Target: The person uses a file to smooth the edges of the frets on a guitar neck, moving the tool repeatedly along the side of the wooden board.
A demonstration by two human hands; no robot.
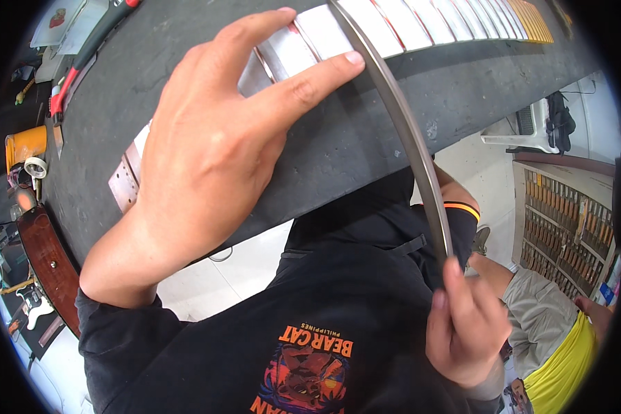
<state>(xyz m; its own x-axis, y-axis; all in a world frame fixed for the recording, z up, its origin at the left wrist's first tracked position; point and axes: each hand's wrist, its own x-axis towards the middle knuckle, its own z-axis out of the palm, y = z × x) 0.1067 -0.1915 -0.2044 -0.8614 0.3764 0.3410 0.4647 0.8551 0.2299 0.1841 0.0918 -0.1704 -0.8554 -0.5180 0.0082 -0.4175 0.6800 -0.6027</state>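
A guitar neck (455,24) lies along the far side of the dark worktop, its fretboard covered in white strips between the metal frets and yellow ones at the right end. Its brownish headstock (125,183) shows left of my wrist. My left hand (214,138) rests over the neck, thumb and index finger stretched apart; its other fingers are hidden. The thumb tip is beside a long, narrow metal file (410,124) that crosses the fretboard and slants toward me. My right hand (469,331) is closed around the file's near end, in front of my chest.
Red-and-black handled tool (69,86), orange container (26,143) and tape roll (34,167) sit left on the dark worktop (366,152). A brown glossy guitar body (47,252) stands nearby. At right are a tool rack (566,214) and another person in yellow (559,366).
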